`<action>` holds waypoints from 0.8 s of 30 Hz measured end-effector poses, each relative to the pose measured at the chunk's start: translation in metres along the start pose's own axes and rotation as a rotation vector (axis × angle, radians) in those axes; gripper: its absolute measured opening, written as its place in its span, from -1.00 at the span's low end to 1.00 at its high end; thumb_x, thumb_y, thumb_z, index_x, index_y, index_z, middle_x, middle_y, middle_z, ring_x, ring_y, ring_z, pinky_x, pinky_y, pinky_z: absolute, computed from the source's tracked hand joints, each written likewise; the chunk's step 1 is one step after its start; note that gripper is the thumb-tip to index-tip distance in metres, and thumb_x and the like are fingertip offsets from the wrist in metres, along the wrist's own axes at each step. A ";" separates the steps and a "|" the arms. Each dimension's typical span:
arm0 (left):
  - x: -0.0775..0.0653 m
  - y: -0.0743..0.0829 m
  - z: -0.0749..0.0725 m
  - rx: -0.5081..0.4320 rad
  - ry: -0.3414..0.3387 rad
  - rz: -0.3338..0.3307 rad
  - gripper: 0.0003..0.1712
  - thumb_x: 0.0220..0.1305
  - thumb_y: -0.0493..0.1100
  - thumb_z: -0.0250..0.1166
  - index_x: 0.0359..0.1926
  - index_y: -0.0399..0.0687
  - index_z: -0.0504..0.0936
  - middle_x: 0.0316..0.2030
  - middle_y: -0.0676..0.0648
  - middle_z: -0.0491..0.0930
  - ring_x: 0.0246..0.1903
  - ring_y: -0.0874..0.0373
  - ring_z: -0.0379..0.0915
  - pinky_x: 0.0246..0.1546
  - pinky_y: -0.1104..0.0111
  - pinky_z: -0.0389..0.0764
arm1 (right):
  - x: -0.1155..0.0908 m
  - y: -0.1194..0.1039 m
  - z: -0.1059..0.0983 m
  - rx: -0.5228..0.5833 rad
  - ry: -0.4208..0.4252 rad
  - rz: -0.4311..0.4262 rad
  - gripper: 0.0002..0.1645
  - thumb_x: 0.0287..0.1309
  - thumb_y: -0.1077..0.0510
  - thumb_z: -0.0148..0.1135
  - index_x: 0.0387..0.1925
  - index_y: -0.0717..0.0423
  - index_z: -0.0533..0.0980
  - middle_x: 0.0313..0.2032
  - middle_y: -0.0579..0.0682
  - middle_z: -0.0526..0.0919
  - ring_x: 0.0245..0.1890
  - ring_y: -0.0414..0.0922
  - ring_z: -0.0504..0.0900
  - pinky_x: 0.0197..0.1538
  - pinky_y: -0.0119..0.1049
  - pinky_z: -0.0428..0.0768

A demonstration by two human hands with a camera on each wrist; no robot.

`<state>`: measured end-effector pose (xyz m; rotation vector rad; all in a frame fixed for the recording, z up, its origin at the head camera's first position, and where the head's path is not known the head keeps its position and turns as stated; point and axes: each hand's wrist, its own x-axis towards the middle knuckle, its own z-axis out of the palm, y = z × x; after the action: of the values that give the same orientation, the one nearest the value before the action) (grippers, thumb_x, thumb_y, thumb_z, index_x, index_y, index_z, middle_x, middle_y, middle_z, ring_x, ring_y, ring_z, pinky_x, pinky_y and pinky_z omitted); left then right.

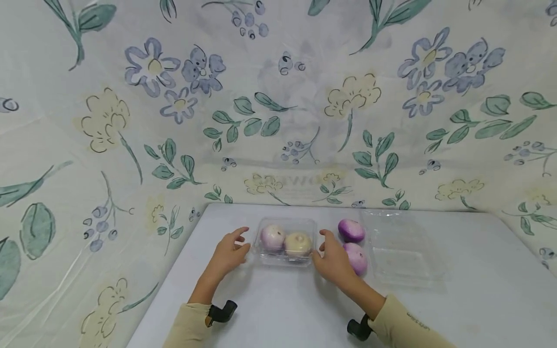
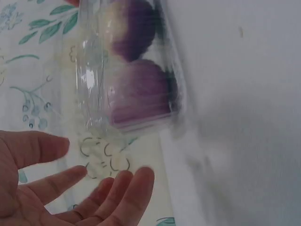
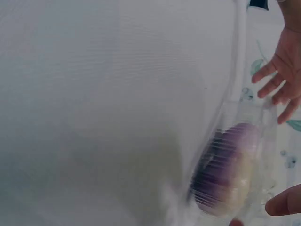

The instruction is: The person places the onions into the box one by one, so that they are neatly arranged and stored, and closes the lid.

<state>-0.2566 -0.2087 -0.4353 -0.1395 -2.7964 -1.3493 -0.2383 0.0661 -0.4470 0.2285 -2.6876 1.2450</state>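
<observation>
A clear plastic box (image 1: 285,261) with its lid down stands on the table, with two onions inside. The left onion (image 1: 272,238) is pale purple, and the right one (image 1: 298,244) shows its yellowish end. My left hand (image 1: 228,252) is just left of the box, thumb and fingers spread apart. In the left wrist view a gap separates those fingers (image 2: 136,197) from the box's end. At the box's right side is my right hand (image 1: 334,258), fingers loosely bent, its thumb near the box's corner. Whether it touches the plastic I cannot tell.
Two purple onions, one farther back (image 1: 351,230) and one nearer (image 1: 356,258), lie right of the box, the nearer partly behind my right hand. Beyond them a clear plastic container (image 1: 404,270) lies on the white table (image 1: 478,309). A flower-patterned sheet (image 1: 296,140) rises behind.
</observation>
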 end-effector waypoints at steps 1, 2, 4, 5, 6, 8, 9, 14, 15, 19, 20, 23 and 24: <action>0.000 -0.001 -0.003 0.046 0.016 0.045 -0.40 0.33 -0.24 0.22 0.38 -0.18 0.37 0.08 -0.36 0.50 -0.05 -0.17 0.60 -0.18 0.11 0.70 | 0.000 -0.002 -0.002 -0.060 0.030 -0.054 -0.36 0.06 0.23 0.24 0.22 0.30 0.37 -0.23 0.14 0.62 -0.44 -0.12 0.55 -0.41 -0.28 0.53; 0.001 -0.002 -0.004 0.093 0.029 0.093 -0.39 0.34 -0.20 0.25 0.38 -0.16 0.37 0.13 -0.35 0.49 0.01 -0.18 0.58 -0.11 0.07 0.68 | 0.000 -0.004 -0.004 -0.106 0.049 -0.103 -0.38 0.07 0.21 0.26 0.20 0.27 0.40 -0.15 0.16 0.61 -0.38 -0.08 0.58 -0.36 -0.24 0.57; 0.002 -0.005 -0.007 0.165 0.013 0.195 -0.33 0.33 -0.13 0.30 0.40 -0.16 0.35 0.24 -0.34 0.45 0.11 -0.23 0.51 0.00 -0.02 0.63 | 0.002 -0.007 -0.006 -0.163 0.041 -0.171 -0.37 0.11 0.13 0.32 0.22 0.21 0.43 0.02 0.20 0.58 -0.17 0.00 0.64 -0.19 -0.13 0.65; 0.003 -0.006 -0.008 0.181 -0.014 0.237 -0.30 0.31 -0.10 0.32 0.41 -0.16 0.33 0.29 -0.33 0.41 0.18 -0.25 0.46 0.05 -0.07 0.60 | 0.003 -0.008 -0.007 -0.176 0.016 -0.190 -0.34 0.12 0.08 0.34 0.25 0.17 0.41 0.12 0.21 0.54 -0.08 0.04 0.65 -0.11 -0.08 0.67; 0.004 -0.007 -0.008 0.193 -0.045 0.273 -0.26 0.30 -0.06 0.34 0.42 -0.15 0.32 0.35 -0.33 0.35 0.25 -0.28 0.39 0.11 -0.11 0.56 | 0.006 -0.008 -0.007 -0.179 -0.018 -0.202 -0.29 0.13 0.04 0.37 0.29 0.14 0.39 0.21 0.22 0.49 0.00 0.08 0.64 -0.02 -0.02 0.66; 0.008 -0.008 -0.008 0.226 -0.109 0.324 -0.19 0.27 0.00 0.37 0.44 -0.13 0.29 0.43 -0.30 0.24 0.37 -0.29 0.25 0.21 -0.17 0.44 | 0.010 -0.009 -0.006 -0.186 -0.092 -0.203 -0.18 0.12 -0.06 0.41 0.36 0.09 0.34 0.34 0.23 0.37 0.14 0.16 0.59 0.10 0.08 0.61; 0.010 -0.008 -0.008 0.237 -0.140 0.337 -0.16 0.25 0.03 0.39 0.45 -0.11 0.28 0.46 -0.29 0.19 0.41 -0.29 0.17 0.26 -0.18 0.39 | 0.012 -0.009 -0.005 -0.188 -0.128 -0.197 -0.12 0.11 -0.10 0.42 0.39 0.08 0.31 0.39 0.24 0.31 0.17 0.18 0.57 0.13 0.11 0.59; 0.025 -0.007 -0.008 0.284 -0.266 0.343 -0.14 0.20 0.09 0.41 0.45 -0.01 0.31 0.50 -0.29 0.09 0.45 -0.31 0.07 0.34 -0.20 0.25 | 0.021 -0.007 -0.001 -0.182 -0.224 -0.144 -0.01 0.06 -0.16 0.46 0.41 0.16 0.27 0.42 0.32 0.25 0.30 0.26 0.44 0.26 0.17 0.47; 0.028 -0.008 -0.008 0.290 -0.284 0.333 -0.15 0.20 0.10 0.41 0.45 0.00 0.32 0.50 -0.30 0.09 0.45 -0.32 0.07 0.34 -0.20 0.25 | 0.023 -0.006 0.000 -0.177 -0.231 -0.134 -0.01 0.05 -0.15 0.46 0.40 0.19 0.28 0.40 0.34 0.28 0.34 0.26 0.40 0.30 0.16 0.43; 0.036 -0.008 -0.007 0.288 -0.313 0.285 -0.16 0.19 0.09 0.42 0.44 -0.01 0.34 0.48 -0.34 0.10 0.44 -0.34 0.08 0.35 -0.20 0.24 | 0.030 -0.003 0.002 -0.146 -0.244 -0.116 -0.03 0.03 -0.10 0.48 0.35 0.28 0.31 0.35 0.37 0.35 0.39 0.27 0.31 0.38 0.16 0.33; 0.037 -0.008 -0.007 0.284 -0.312 0.272 -0.16 0.19 0.08 0.42 0.44 -0.01 0.34 0.48 -0.35 0.11 0.44 -0.34 0.08 0.35 -0.20 0.23 | 0.033 -0.002 0.002 -0.141 -0.248 -0.106 -0.03 0.04 -0.10 0.48 0.36 0.27 0.31 0.36 0.37 0.34 0.40 0.27 0.30 0.39 0.16 0.32; 0.043 -0.007 -0.005 0.296 -0.301 0.273 -0.14 0.19 0.10 0.41 0.44 -0.03 0.33 0.47 -0.37 0.12 0.43 -0.35 0.08 0.35 -0.20 0.23 | 0.042 0.000 0.002 -0.129 -0.253 -0.093 -0.04 0.04 -0.08 0.48 0.36 0.26 0.30 0.37 0.37 0.32 0.40 0.28 0.29 0.40 0.16 0.29; 0.045 -0.007 -0.004 0.297 -0.299 0.274 -0.14 0.19 0.10 0.41 0.44 -0.03 0.33 0.47 -0.36 0.12 0.44 -0.35 0.07 0.36 -0.19 0.22 | 0.044 0.001 0.002 -0.128 -0.256 -0.083 -0.03 0.04 -0.08 0.48 0.37 0.25 0.29 0.38 0.36 0.31 0.41 0.27 0.29 0.41 0.15 0.28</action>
<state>-0.3022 -0.2131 -0.4354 -0.7390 -3.0259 -0.9080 -0.2821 0.0626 -0.4393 0.5090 -2.9242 1.0805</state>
